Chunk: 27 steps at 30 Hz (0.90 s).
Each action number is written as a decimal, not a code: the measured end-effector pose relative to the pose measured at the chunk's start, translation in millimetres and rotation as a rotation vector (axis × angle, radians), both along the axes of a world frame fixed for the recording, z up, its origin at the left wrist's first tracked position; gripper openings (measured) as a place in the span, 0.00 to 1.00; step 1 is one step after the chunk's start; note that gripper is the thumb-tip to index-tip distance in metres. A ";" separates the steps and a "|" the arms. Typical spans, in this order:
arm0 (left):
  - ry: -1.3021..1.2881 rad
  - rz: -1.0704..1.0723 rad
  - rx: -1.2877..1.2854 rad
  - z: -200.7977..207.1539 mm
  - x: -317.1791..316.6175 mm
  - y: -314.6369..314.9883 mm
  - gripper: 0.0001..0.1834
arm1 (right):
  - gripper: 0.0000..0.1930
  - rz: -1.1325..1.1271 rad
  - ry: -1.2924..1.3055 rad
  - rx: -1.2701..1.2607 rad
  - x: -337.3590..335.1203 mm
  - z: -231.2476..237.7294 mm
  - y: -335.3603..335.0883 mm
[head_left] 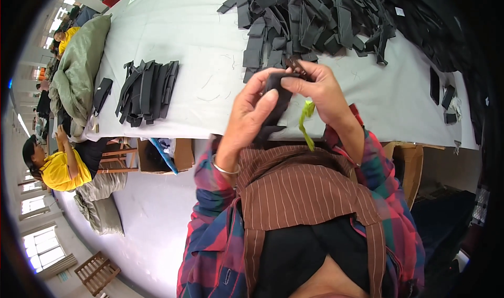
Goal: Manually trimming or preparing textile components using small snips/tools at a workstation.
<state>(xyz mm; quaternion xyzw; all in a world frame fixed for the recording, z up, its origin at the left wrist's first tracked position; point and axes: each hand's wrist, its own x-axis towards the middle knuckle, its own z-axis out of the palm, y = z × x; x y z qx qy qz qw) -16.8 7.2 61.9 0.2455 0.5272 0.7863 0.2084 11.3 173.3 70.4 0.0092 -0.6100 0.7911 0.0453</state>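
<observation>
Just over the table's near edge, my left hand [249, 111] is closed on a folded black fabric piece [282, 96], which hangs down below the fingers. My right hand [328, 90] pinches the upper end of the same piece with its thumb. Among its fingers sits a small dark metal tool, seemingly thread snips [295, 65], partly hidden by the hand. A yellow-green ribbon [306, 124] dangles below the right hand. Beyond both hands spreads a large loose heap of black fabric strips [315, 19]. To the left lies a neater row of stacked black strips [148, 92].
The table [199, 46] has a whitish cloth cover with loose threads on it. A dark phone-like slab [434, 86] lies at the right, near black cloth [425, 30]. Cardboard boxes [184, 153] stand underneath. At the left are a green-grey sack [79, 61] and people in yellow [65, 169].
</observation>
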 end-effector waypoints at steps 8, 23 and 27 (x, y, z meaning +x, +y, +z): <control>-0.489 0.106 0.169 -20.3 0.8 0.4 0.13 | 0.11 -0.296 0.363 0.864 -2.2 1.1 11.1; -0.496 0.122 0.163 -26.6 10.4 -1.3 0.09 | 0.05 -0.364 0.509 1.281 13.5 -7.8 -5.5; -0.508 0.156 0.173 -25.2 12.8 1.2 0.09 | 0.05 -0.422 0.533 1.281 14.0 -12.2 -8.1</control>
